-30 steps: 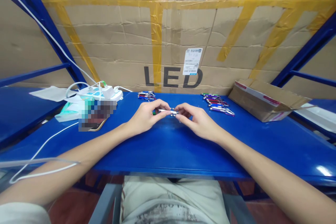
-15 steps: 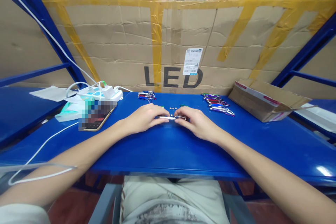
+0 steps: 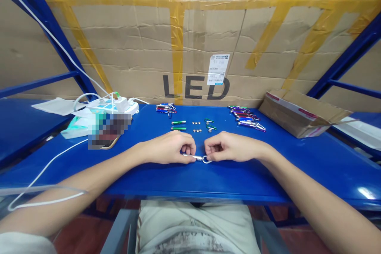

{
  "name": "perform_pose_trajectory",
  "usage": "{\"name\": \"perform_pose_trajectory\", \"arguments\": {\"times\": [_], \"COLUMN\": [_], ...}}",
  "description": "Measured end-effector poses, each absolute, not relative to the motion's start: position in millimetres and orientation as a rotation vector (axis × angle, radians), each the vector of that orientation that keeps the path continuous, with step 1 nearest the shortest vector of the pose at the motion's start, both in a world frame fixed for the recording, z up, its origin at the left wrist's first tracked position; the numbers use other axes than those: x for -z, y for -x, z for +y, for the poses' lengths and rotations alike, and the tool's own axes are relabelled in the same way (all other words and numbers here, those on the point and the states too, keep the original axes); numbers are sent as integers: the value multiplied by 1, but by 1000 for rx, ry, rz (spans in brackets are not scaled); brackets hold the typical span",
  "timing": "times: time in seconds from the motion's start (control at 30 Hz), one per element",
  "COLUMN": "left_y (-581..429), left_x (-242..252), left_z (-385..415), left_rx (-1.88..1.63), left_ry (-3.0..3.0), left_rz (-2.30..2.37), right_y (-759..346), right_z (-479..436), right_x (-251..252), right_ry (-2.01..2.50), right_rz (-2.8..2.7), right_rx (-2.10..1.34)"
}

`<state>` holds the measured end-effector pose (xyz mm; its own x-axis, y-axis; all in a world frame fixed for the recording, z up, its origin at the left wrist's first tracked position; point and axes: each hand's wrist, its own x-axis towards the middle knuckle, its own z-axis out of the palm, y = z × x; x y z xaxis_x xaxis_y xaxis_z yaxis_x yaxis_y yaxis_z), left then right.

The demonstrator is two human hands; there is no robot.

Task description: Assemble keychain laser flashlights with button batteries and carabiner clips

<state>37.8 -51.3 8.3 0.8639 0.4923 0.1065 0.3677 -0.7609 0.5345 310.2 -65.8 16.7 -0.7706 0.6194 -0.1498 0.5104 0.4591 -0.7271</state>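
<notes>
My left hand [image 3: 174,147] pinches a small silver penlight [image 3: 198,158] by its body, low over the blue table [image 3: 178,182]. At the penlight's right end is a silver carabiner clip [image 3: 206,160], gripped between the thumb and fingers of my right hand [image 3: 233,147]. Most of the body is hidden by my left fingers. Beyond my hands lie two green penlight tubes [image 3: 178,122], several small button cells [image 3: 196,130] in two rows, and green carabiner clips [image 3: 209,121] with their end caps.
Several coloured penlights [image 3: 245,116] lie in a row at the back right, beside an open cardboard box [image 3: 297,115]. A smaller group of penlights [image 3: 166,108] lies at the back left. A phone [image 3: 111,141], a power strip [image 3: 119,106] and white cables are at left.
Both hands have come closer to me with the silver penlight. The green tubes, button cells and clips behind them now show fully.
</notes>
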Motion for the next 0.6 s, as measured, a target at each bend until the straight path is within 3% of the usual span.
{"name": "perform_pose_trajectory", "arguments": {"times": [0.4,0.6], "left_y": [-41,-28], "left_x": [-10,-8], "left_z": [-60,-38], "left_rx": [-262,-496], "left_ry": [-2500,-2676], "left_rz": [565,763], "right_y": [-311,-320], "right_z": [-65,-50], "right_x": [-17,-4], "right_ry": [1066,1204], "right_rz": [-2559,-2238], "right_rx": [-1259,-609]}}
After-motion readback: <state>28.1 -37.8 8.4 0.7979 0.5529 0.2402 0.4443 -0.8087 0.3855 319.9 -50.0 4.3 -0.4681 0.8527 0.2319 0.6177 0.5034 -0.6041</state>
